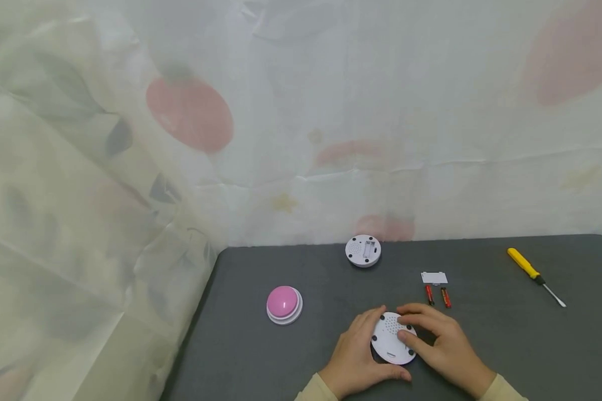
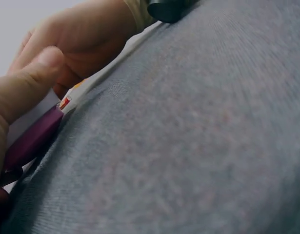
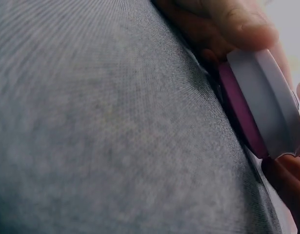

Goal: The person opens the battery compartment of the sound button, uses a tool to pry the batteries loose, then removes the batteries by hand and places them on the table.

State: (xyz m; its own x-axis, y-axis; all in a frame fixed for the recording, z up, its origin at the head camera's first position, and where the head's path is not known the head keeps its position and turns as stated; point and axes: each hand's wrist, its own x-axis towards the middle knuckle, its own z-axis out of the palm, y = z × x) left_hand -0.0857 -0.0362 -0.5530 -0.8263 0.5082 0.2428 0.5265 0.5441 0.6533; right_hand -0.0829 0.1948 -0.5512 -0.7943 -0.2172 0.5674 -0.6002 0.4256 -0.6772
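Observation:
A round push button (image 1: 393,348) lies face down between both hands, its white underside up with speaker holes and small dark feet. In the right wrist view its purple-pink dome (image 3: 240,112) shows below the white body. My left hand (image 1: 355,353) grips it from the left, fingers along the upper left edge and thumb by the near edge. Over its right side my right hand (image 1: 448,345) curls, thumb and index fingertips on the underside, another fingertip at the far rim. Part of the underside is hidden by this hand.
Two red batteries (image 1: 446,297) and a white battery cover (image 1: 434,278) lie beyond my right hand. Farther back, another upturned button (image 1: 363,250) shows an uncovered battery bay. A pink-domed button (image 1: 283,304) stands left; a yellow-handled screwdriver (image 1: 524,263) lies right.

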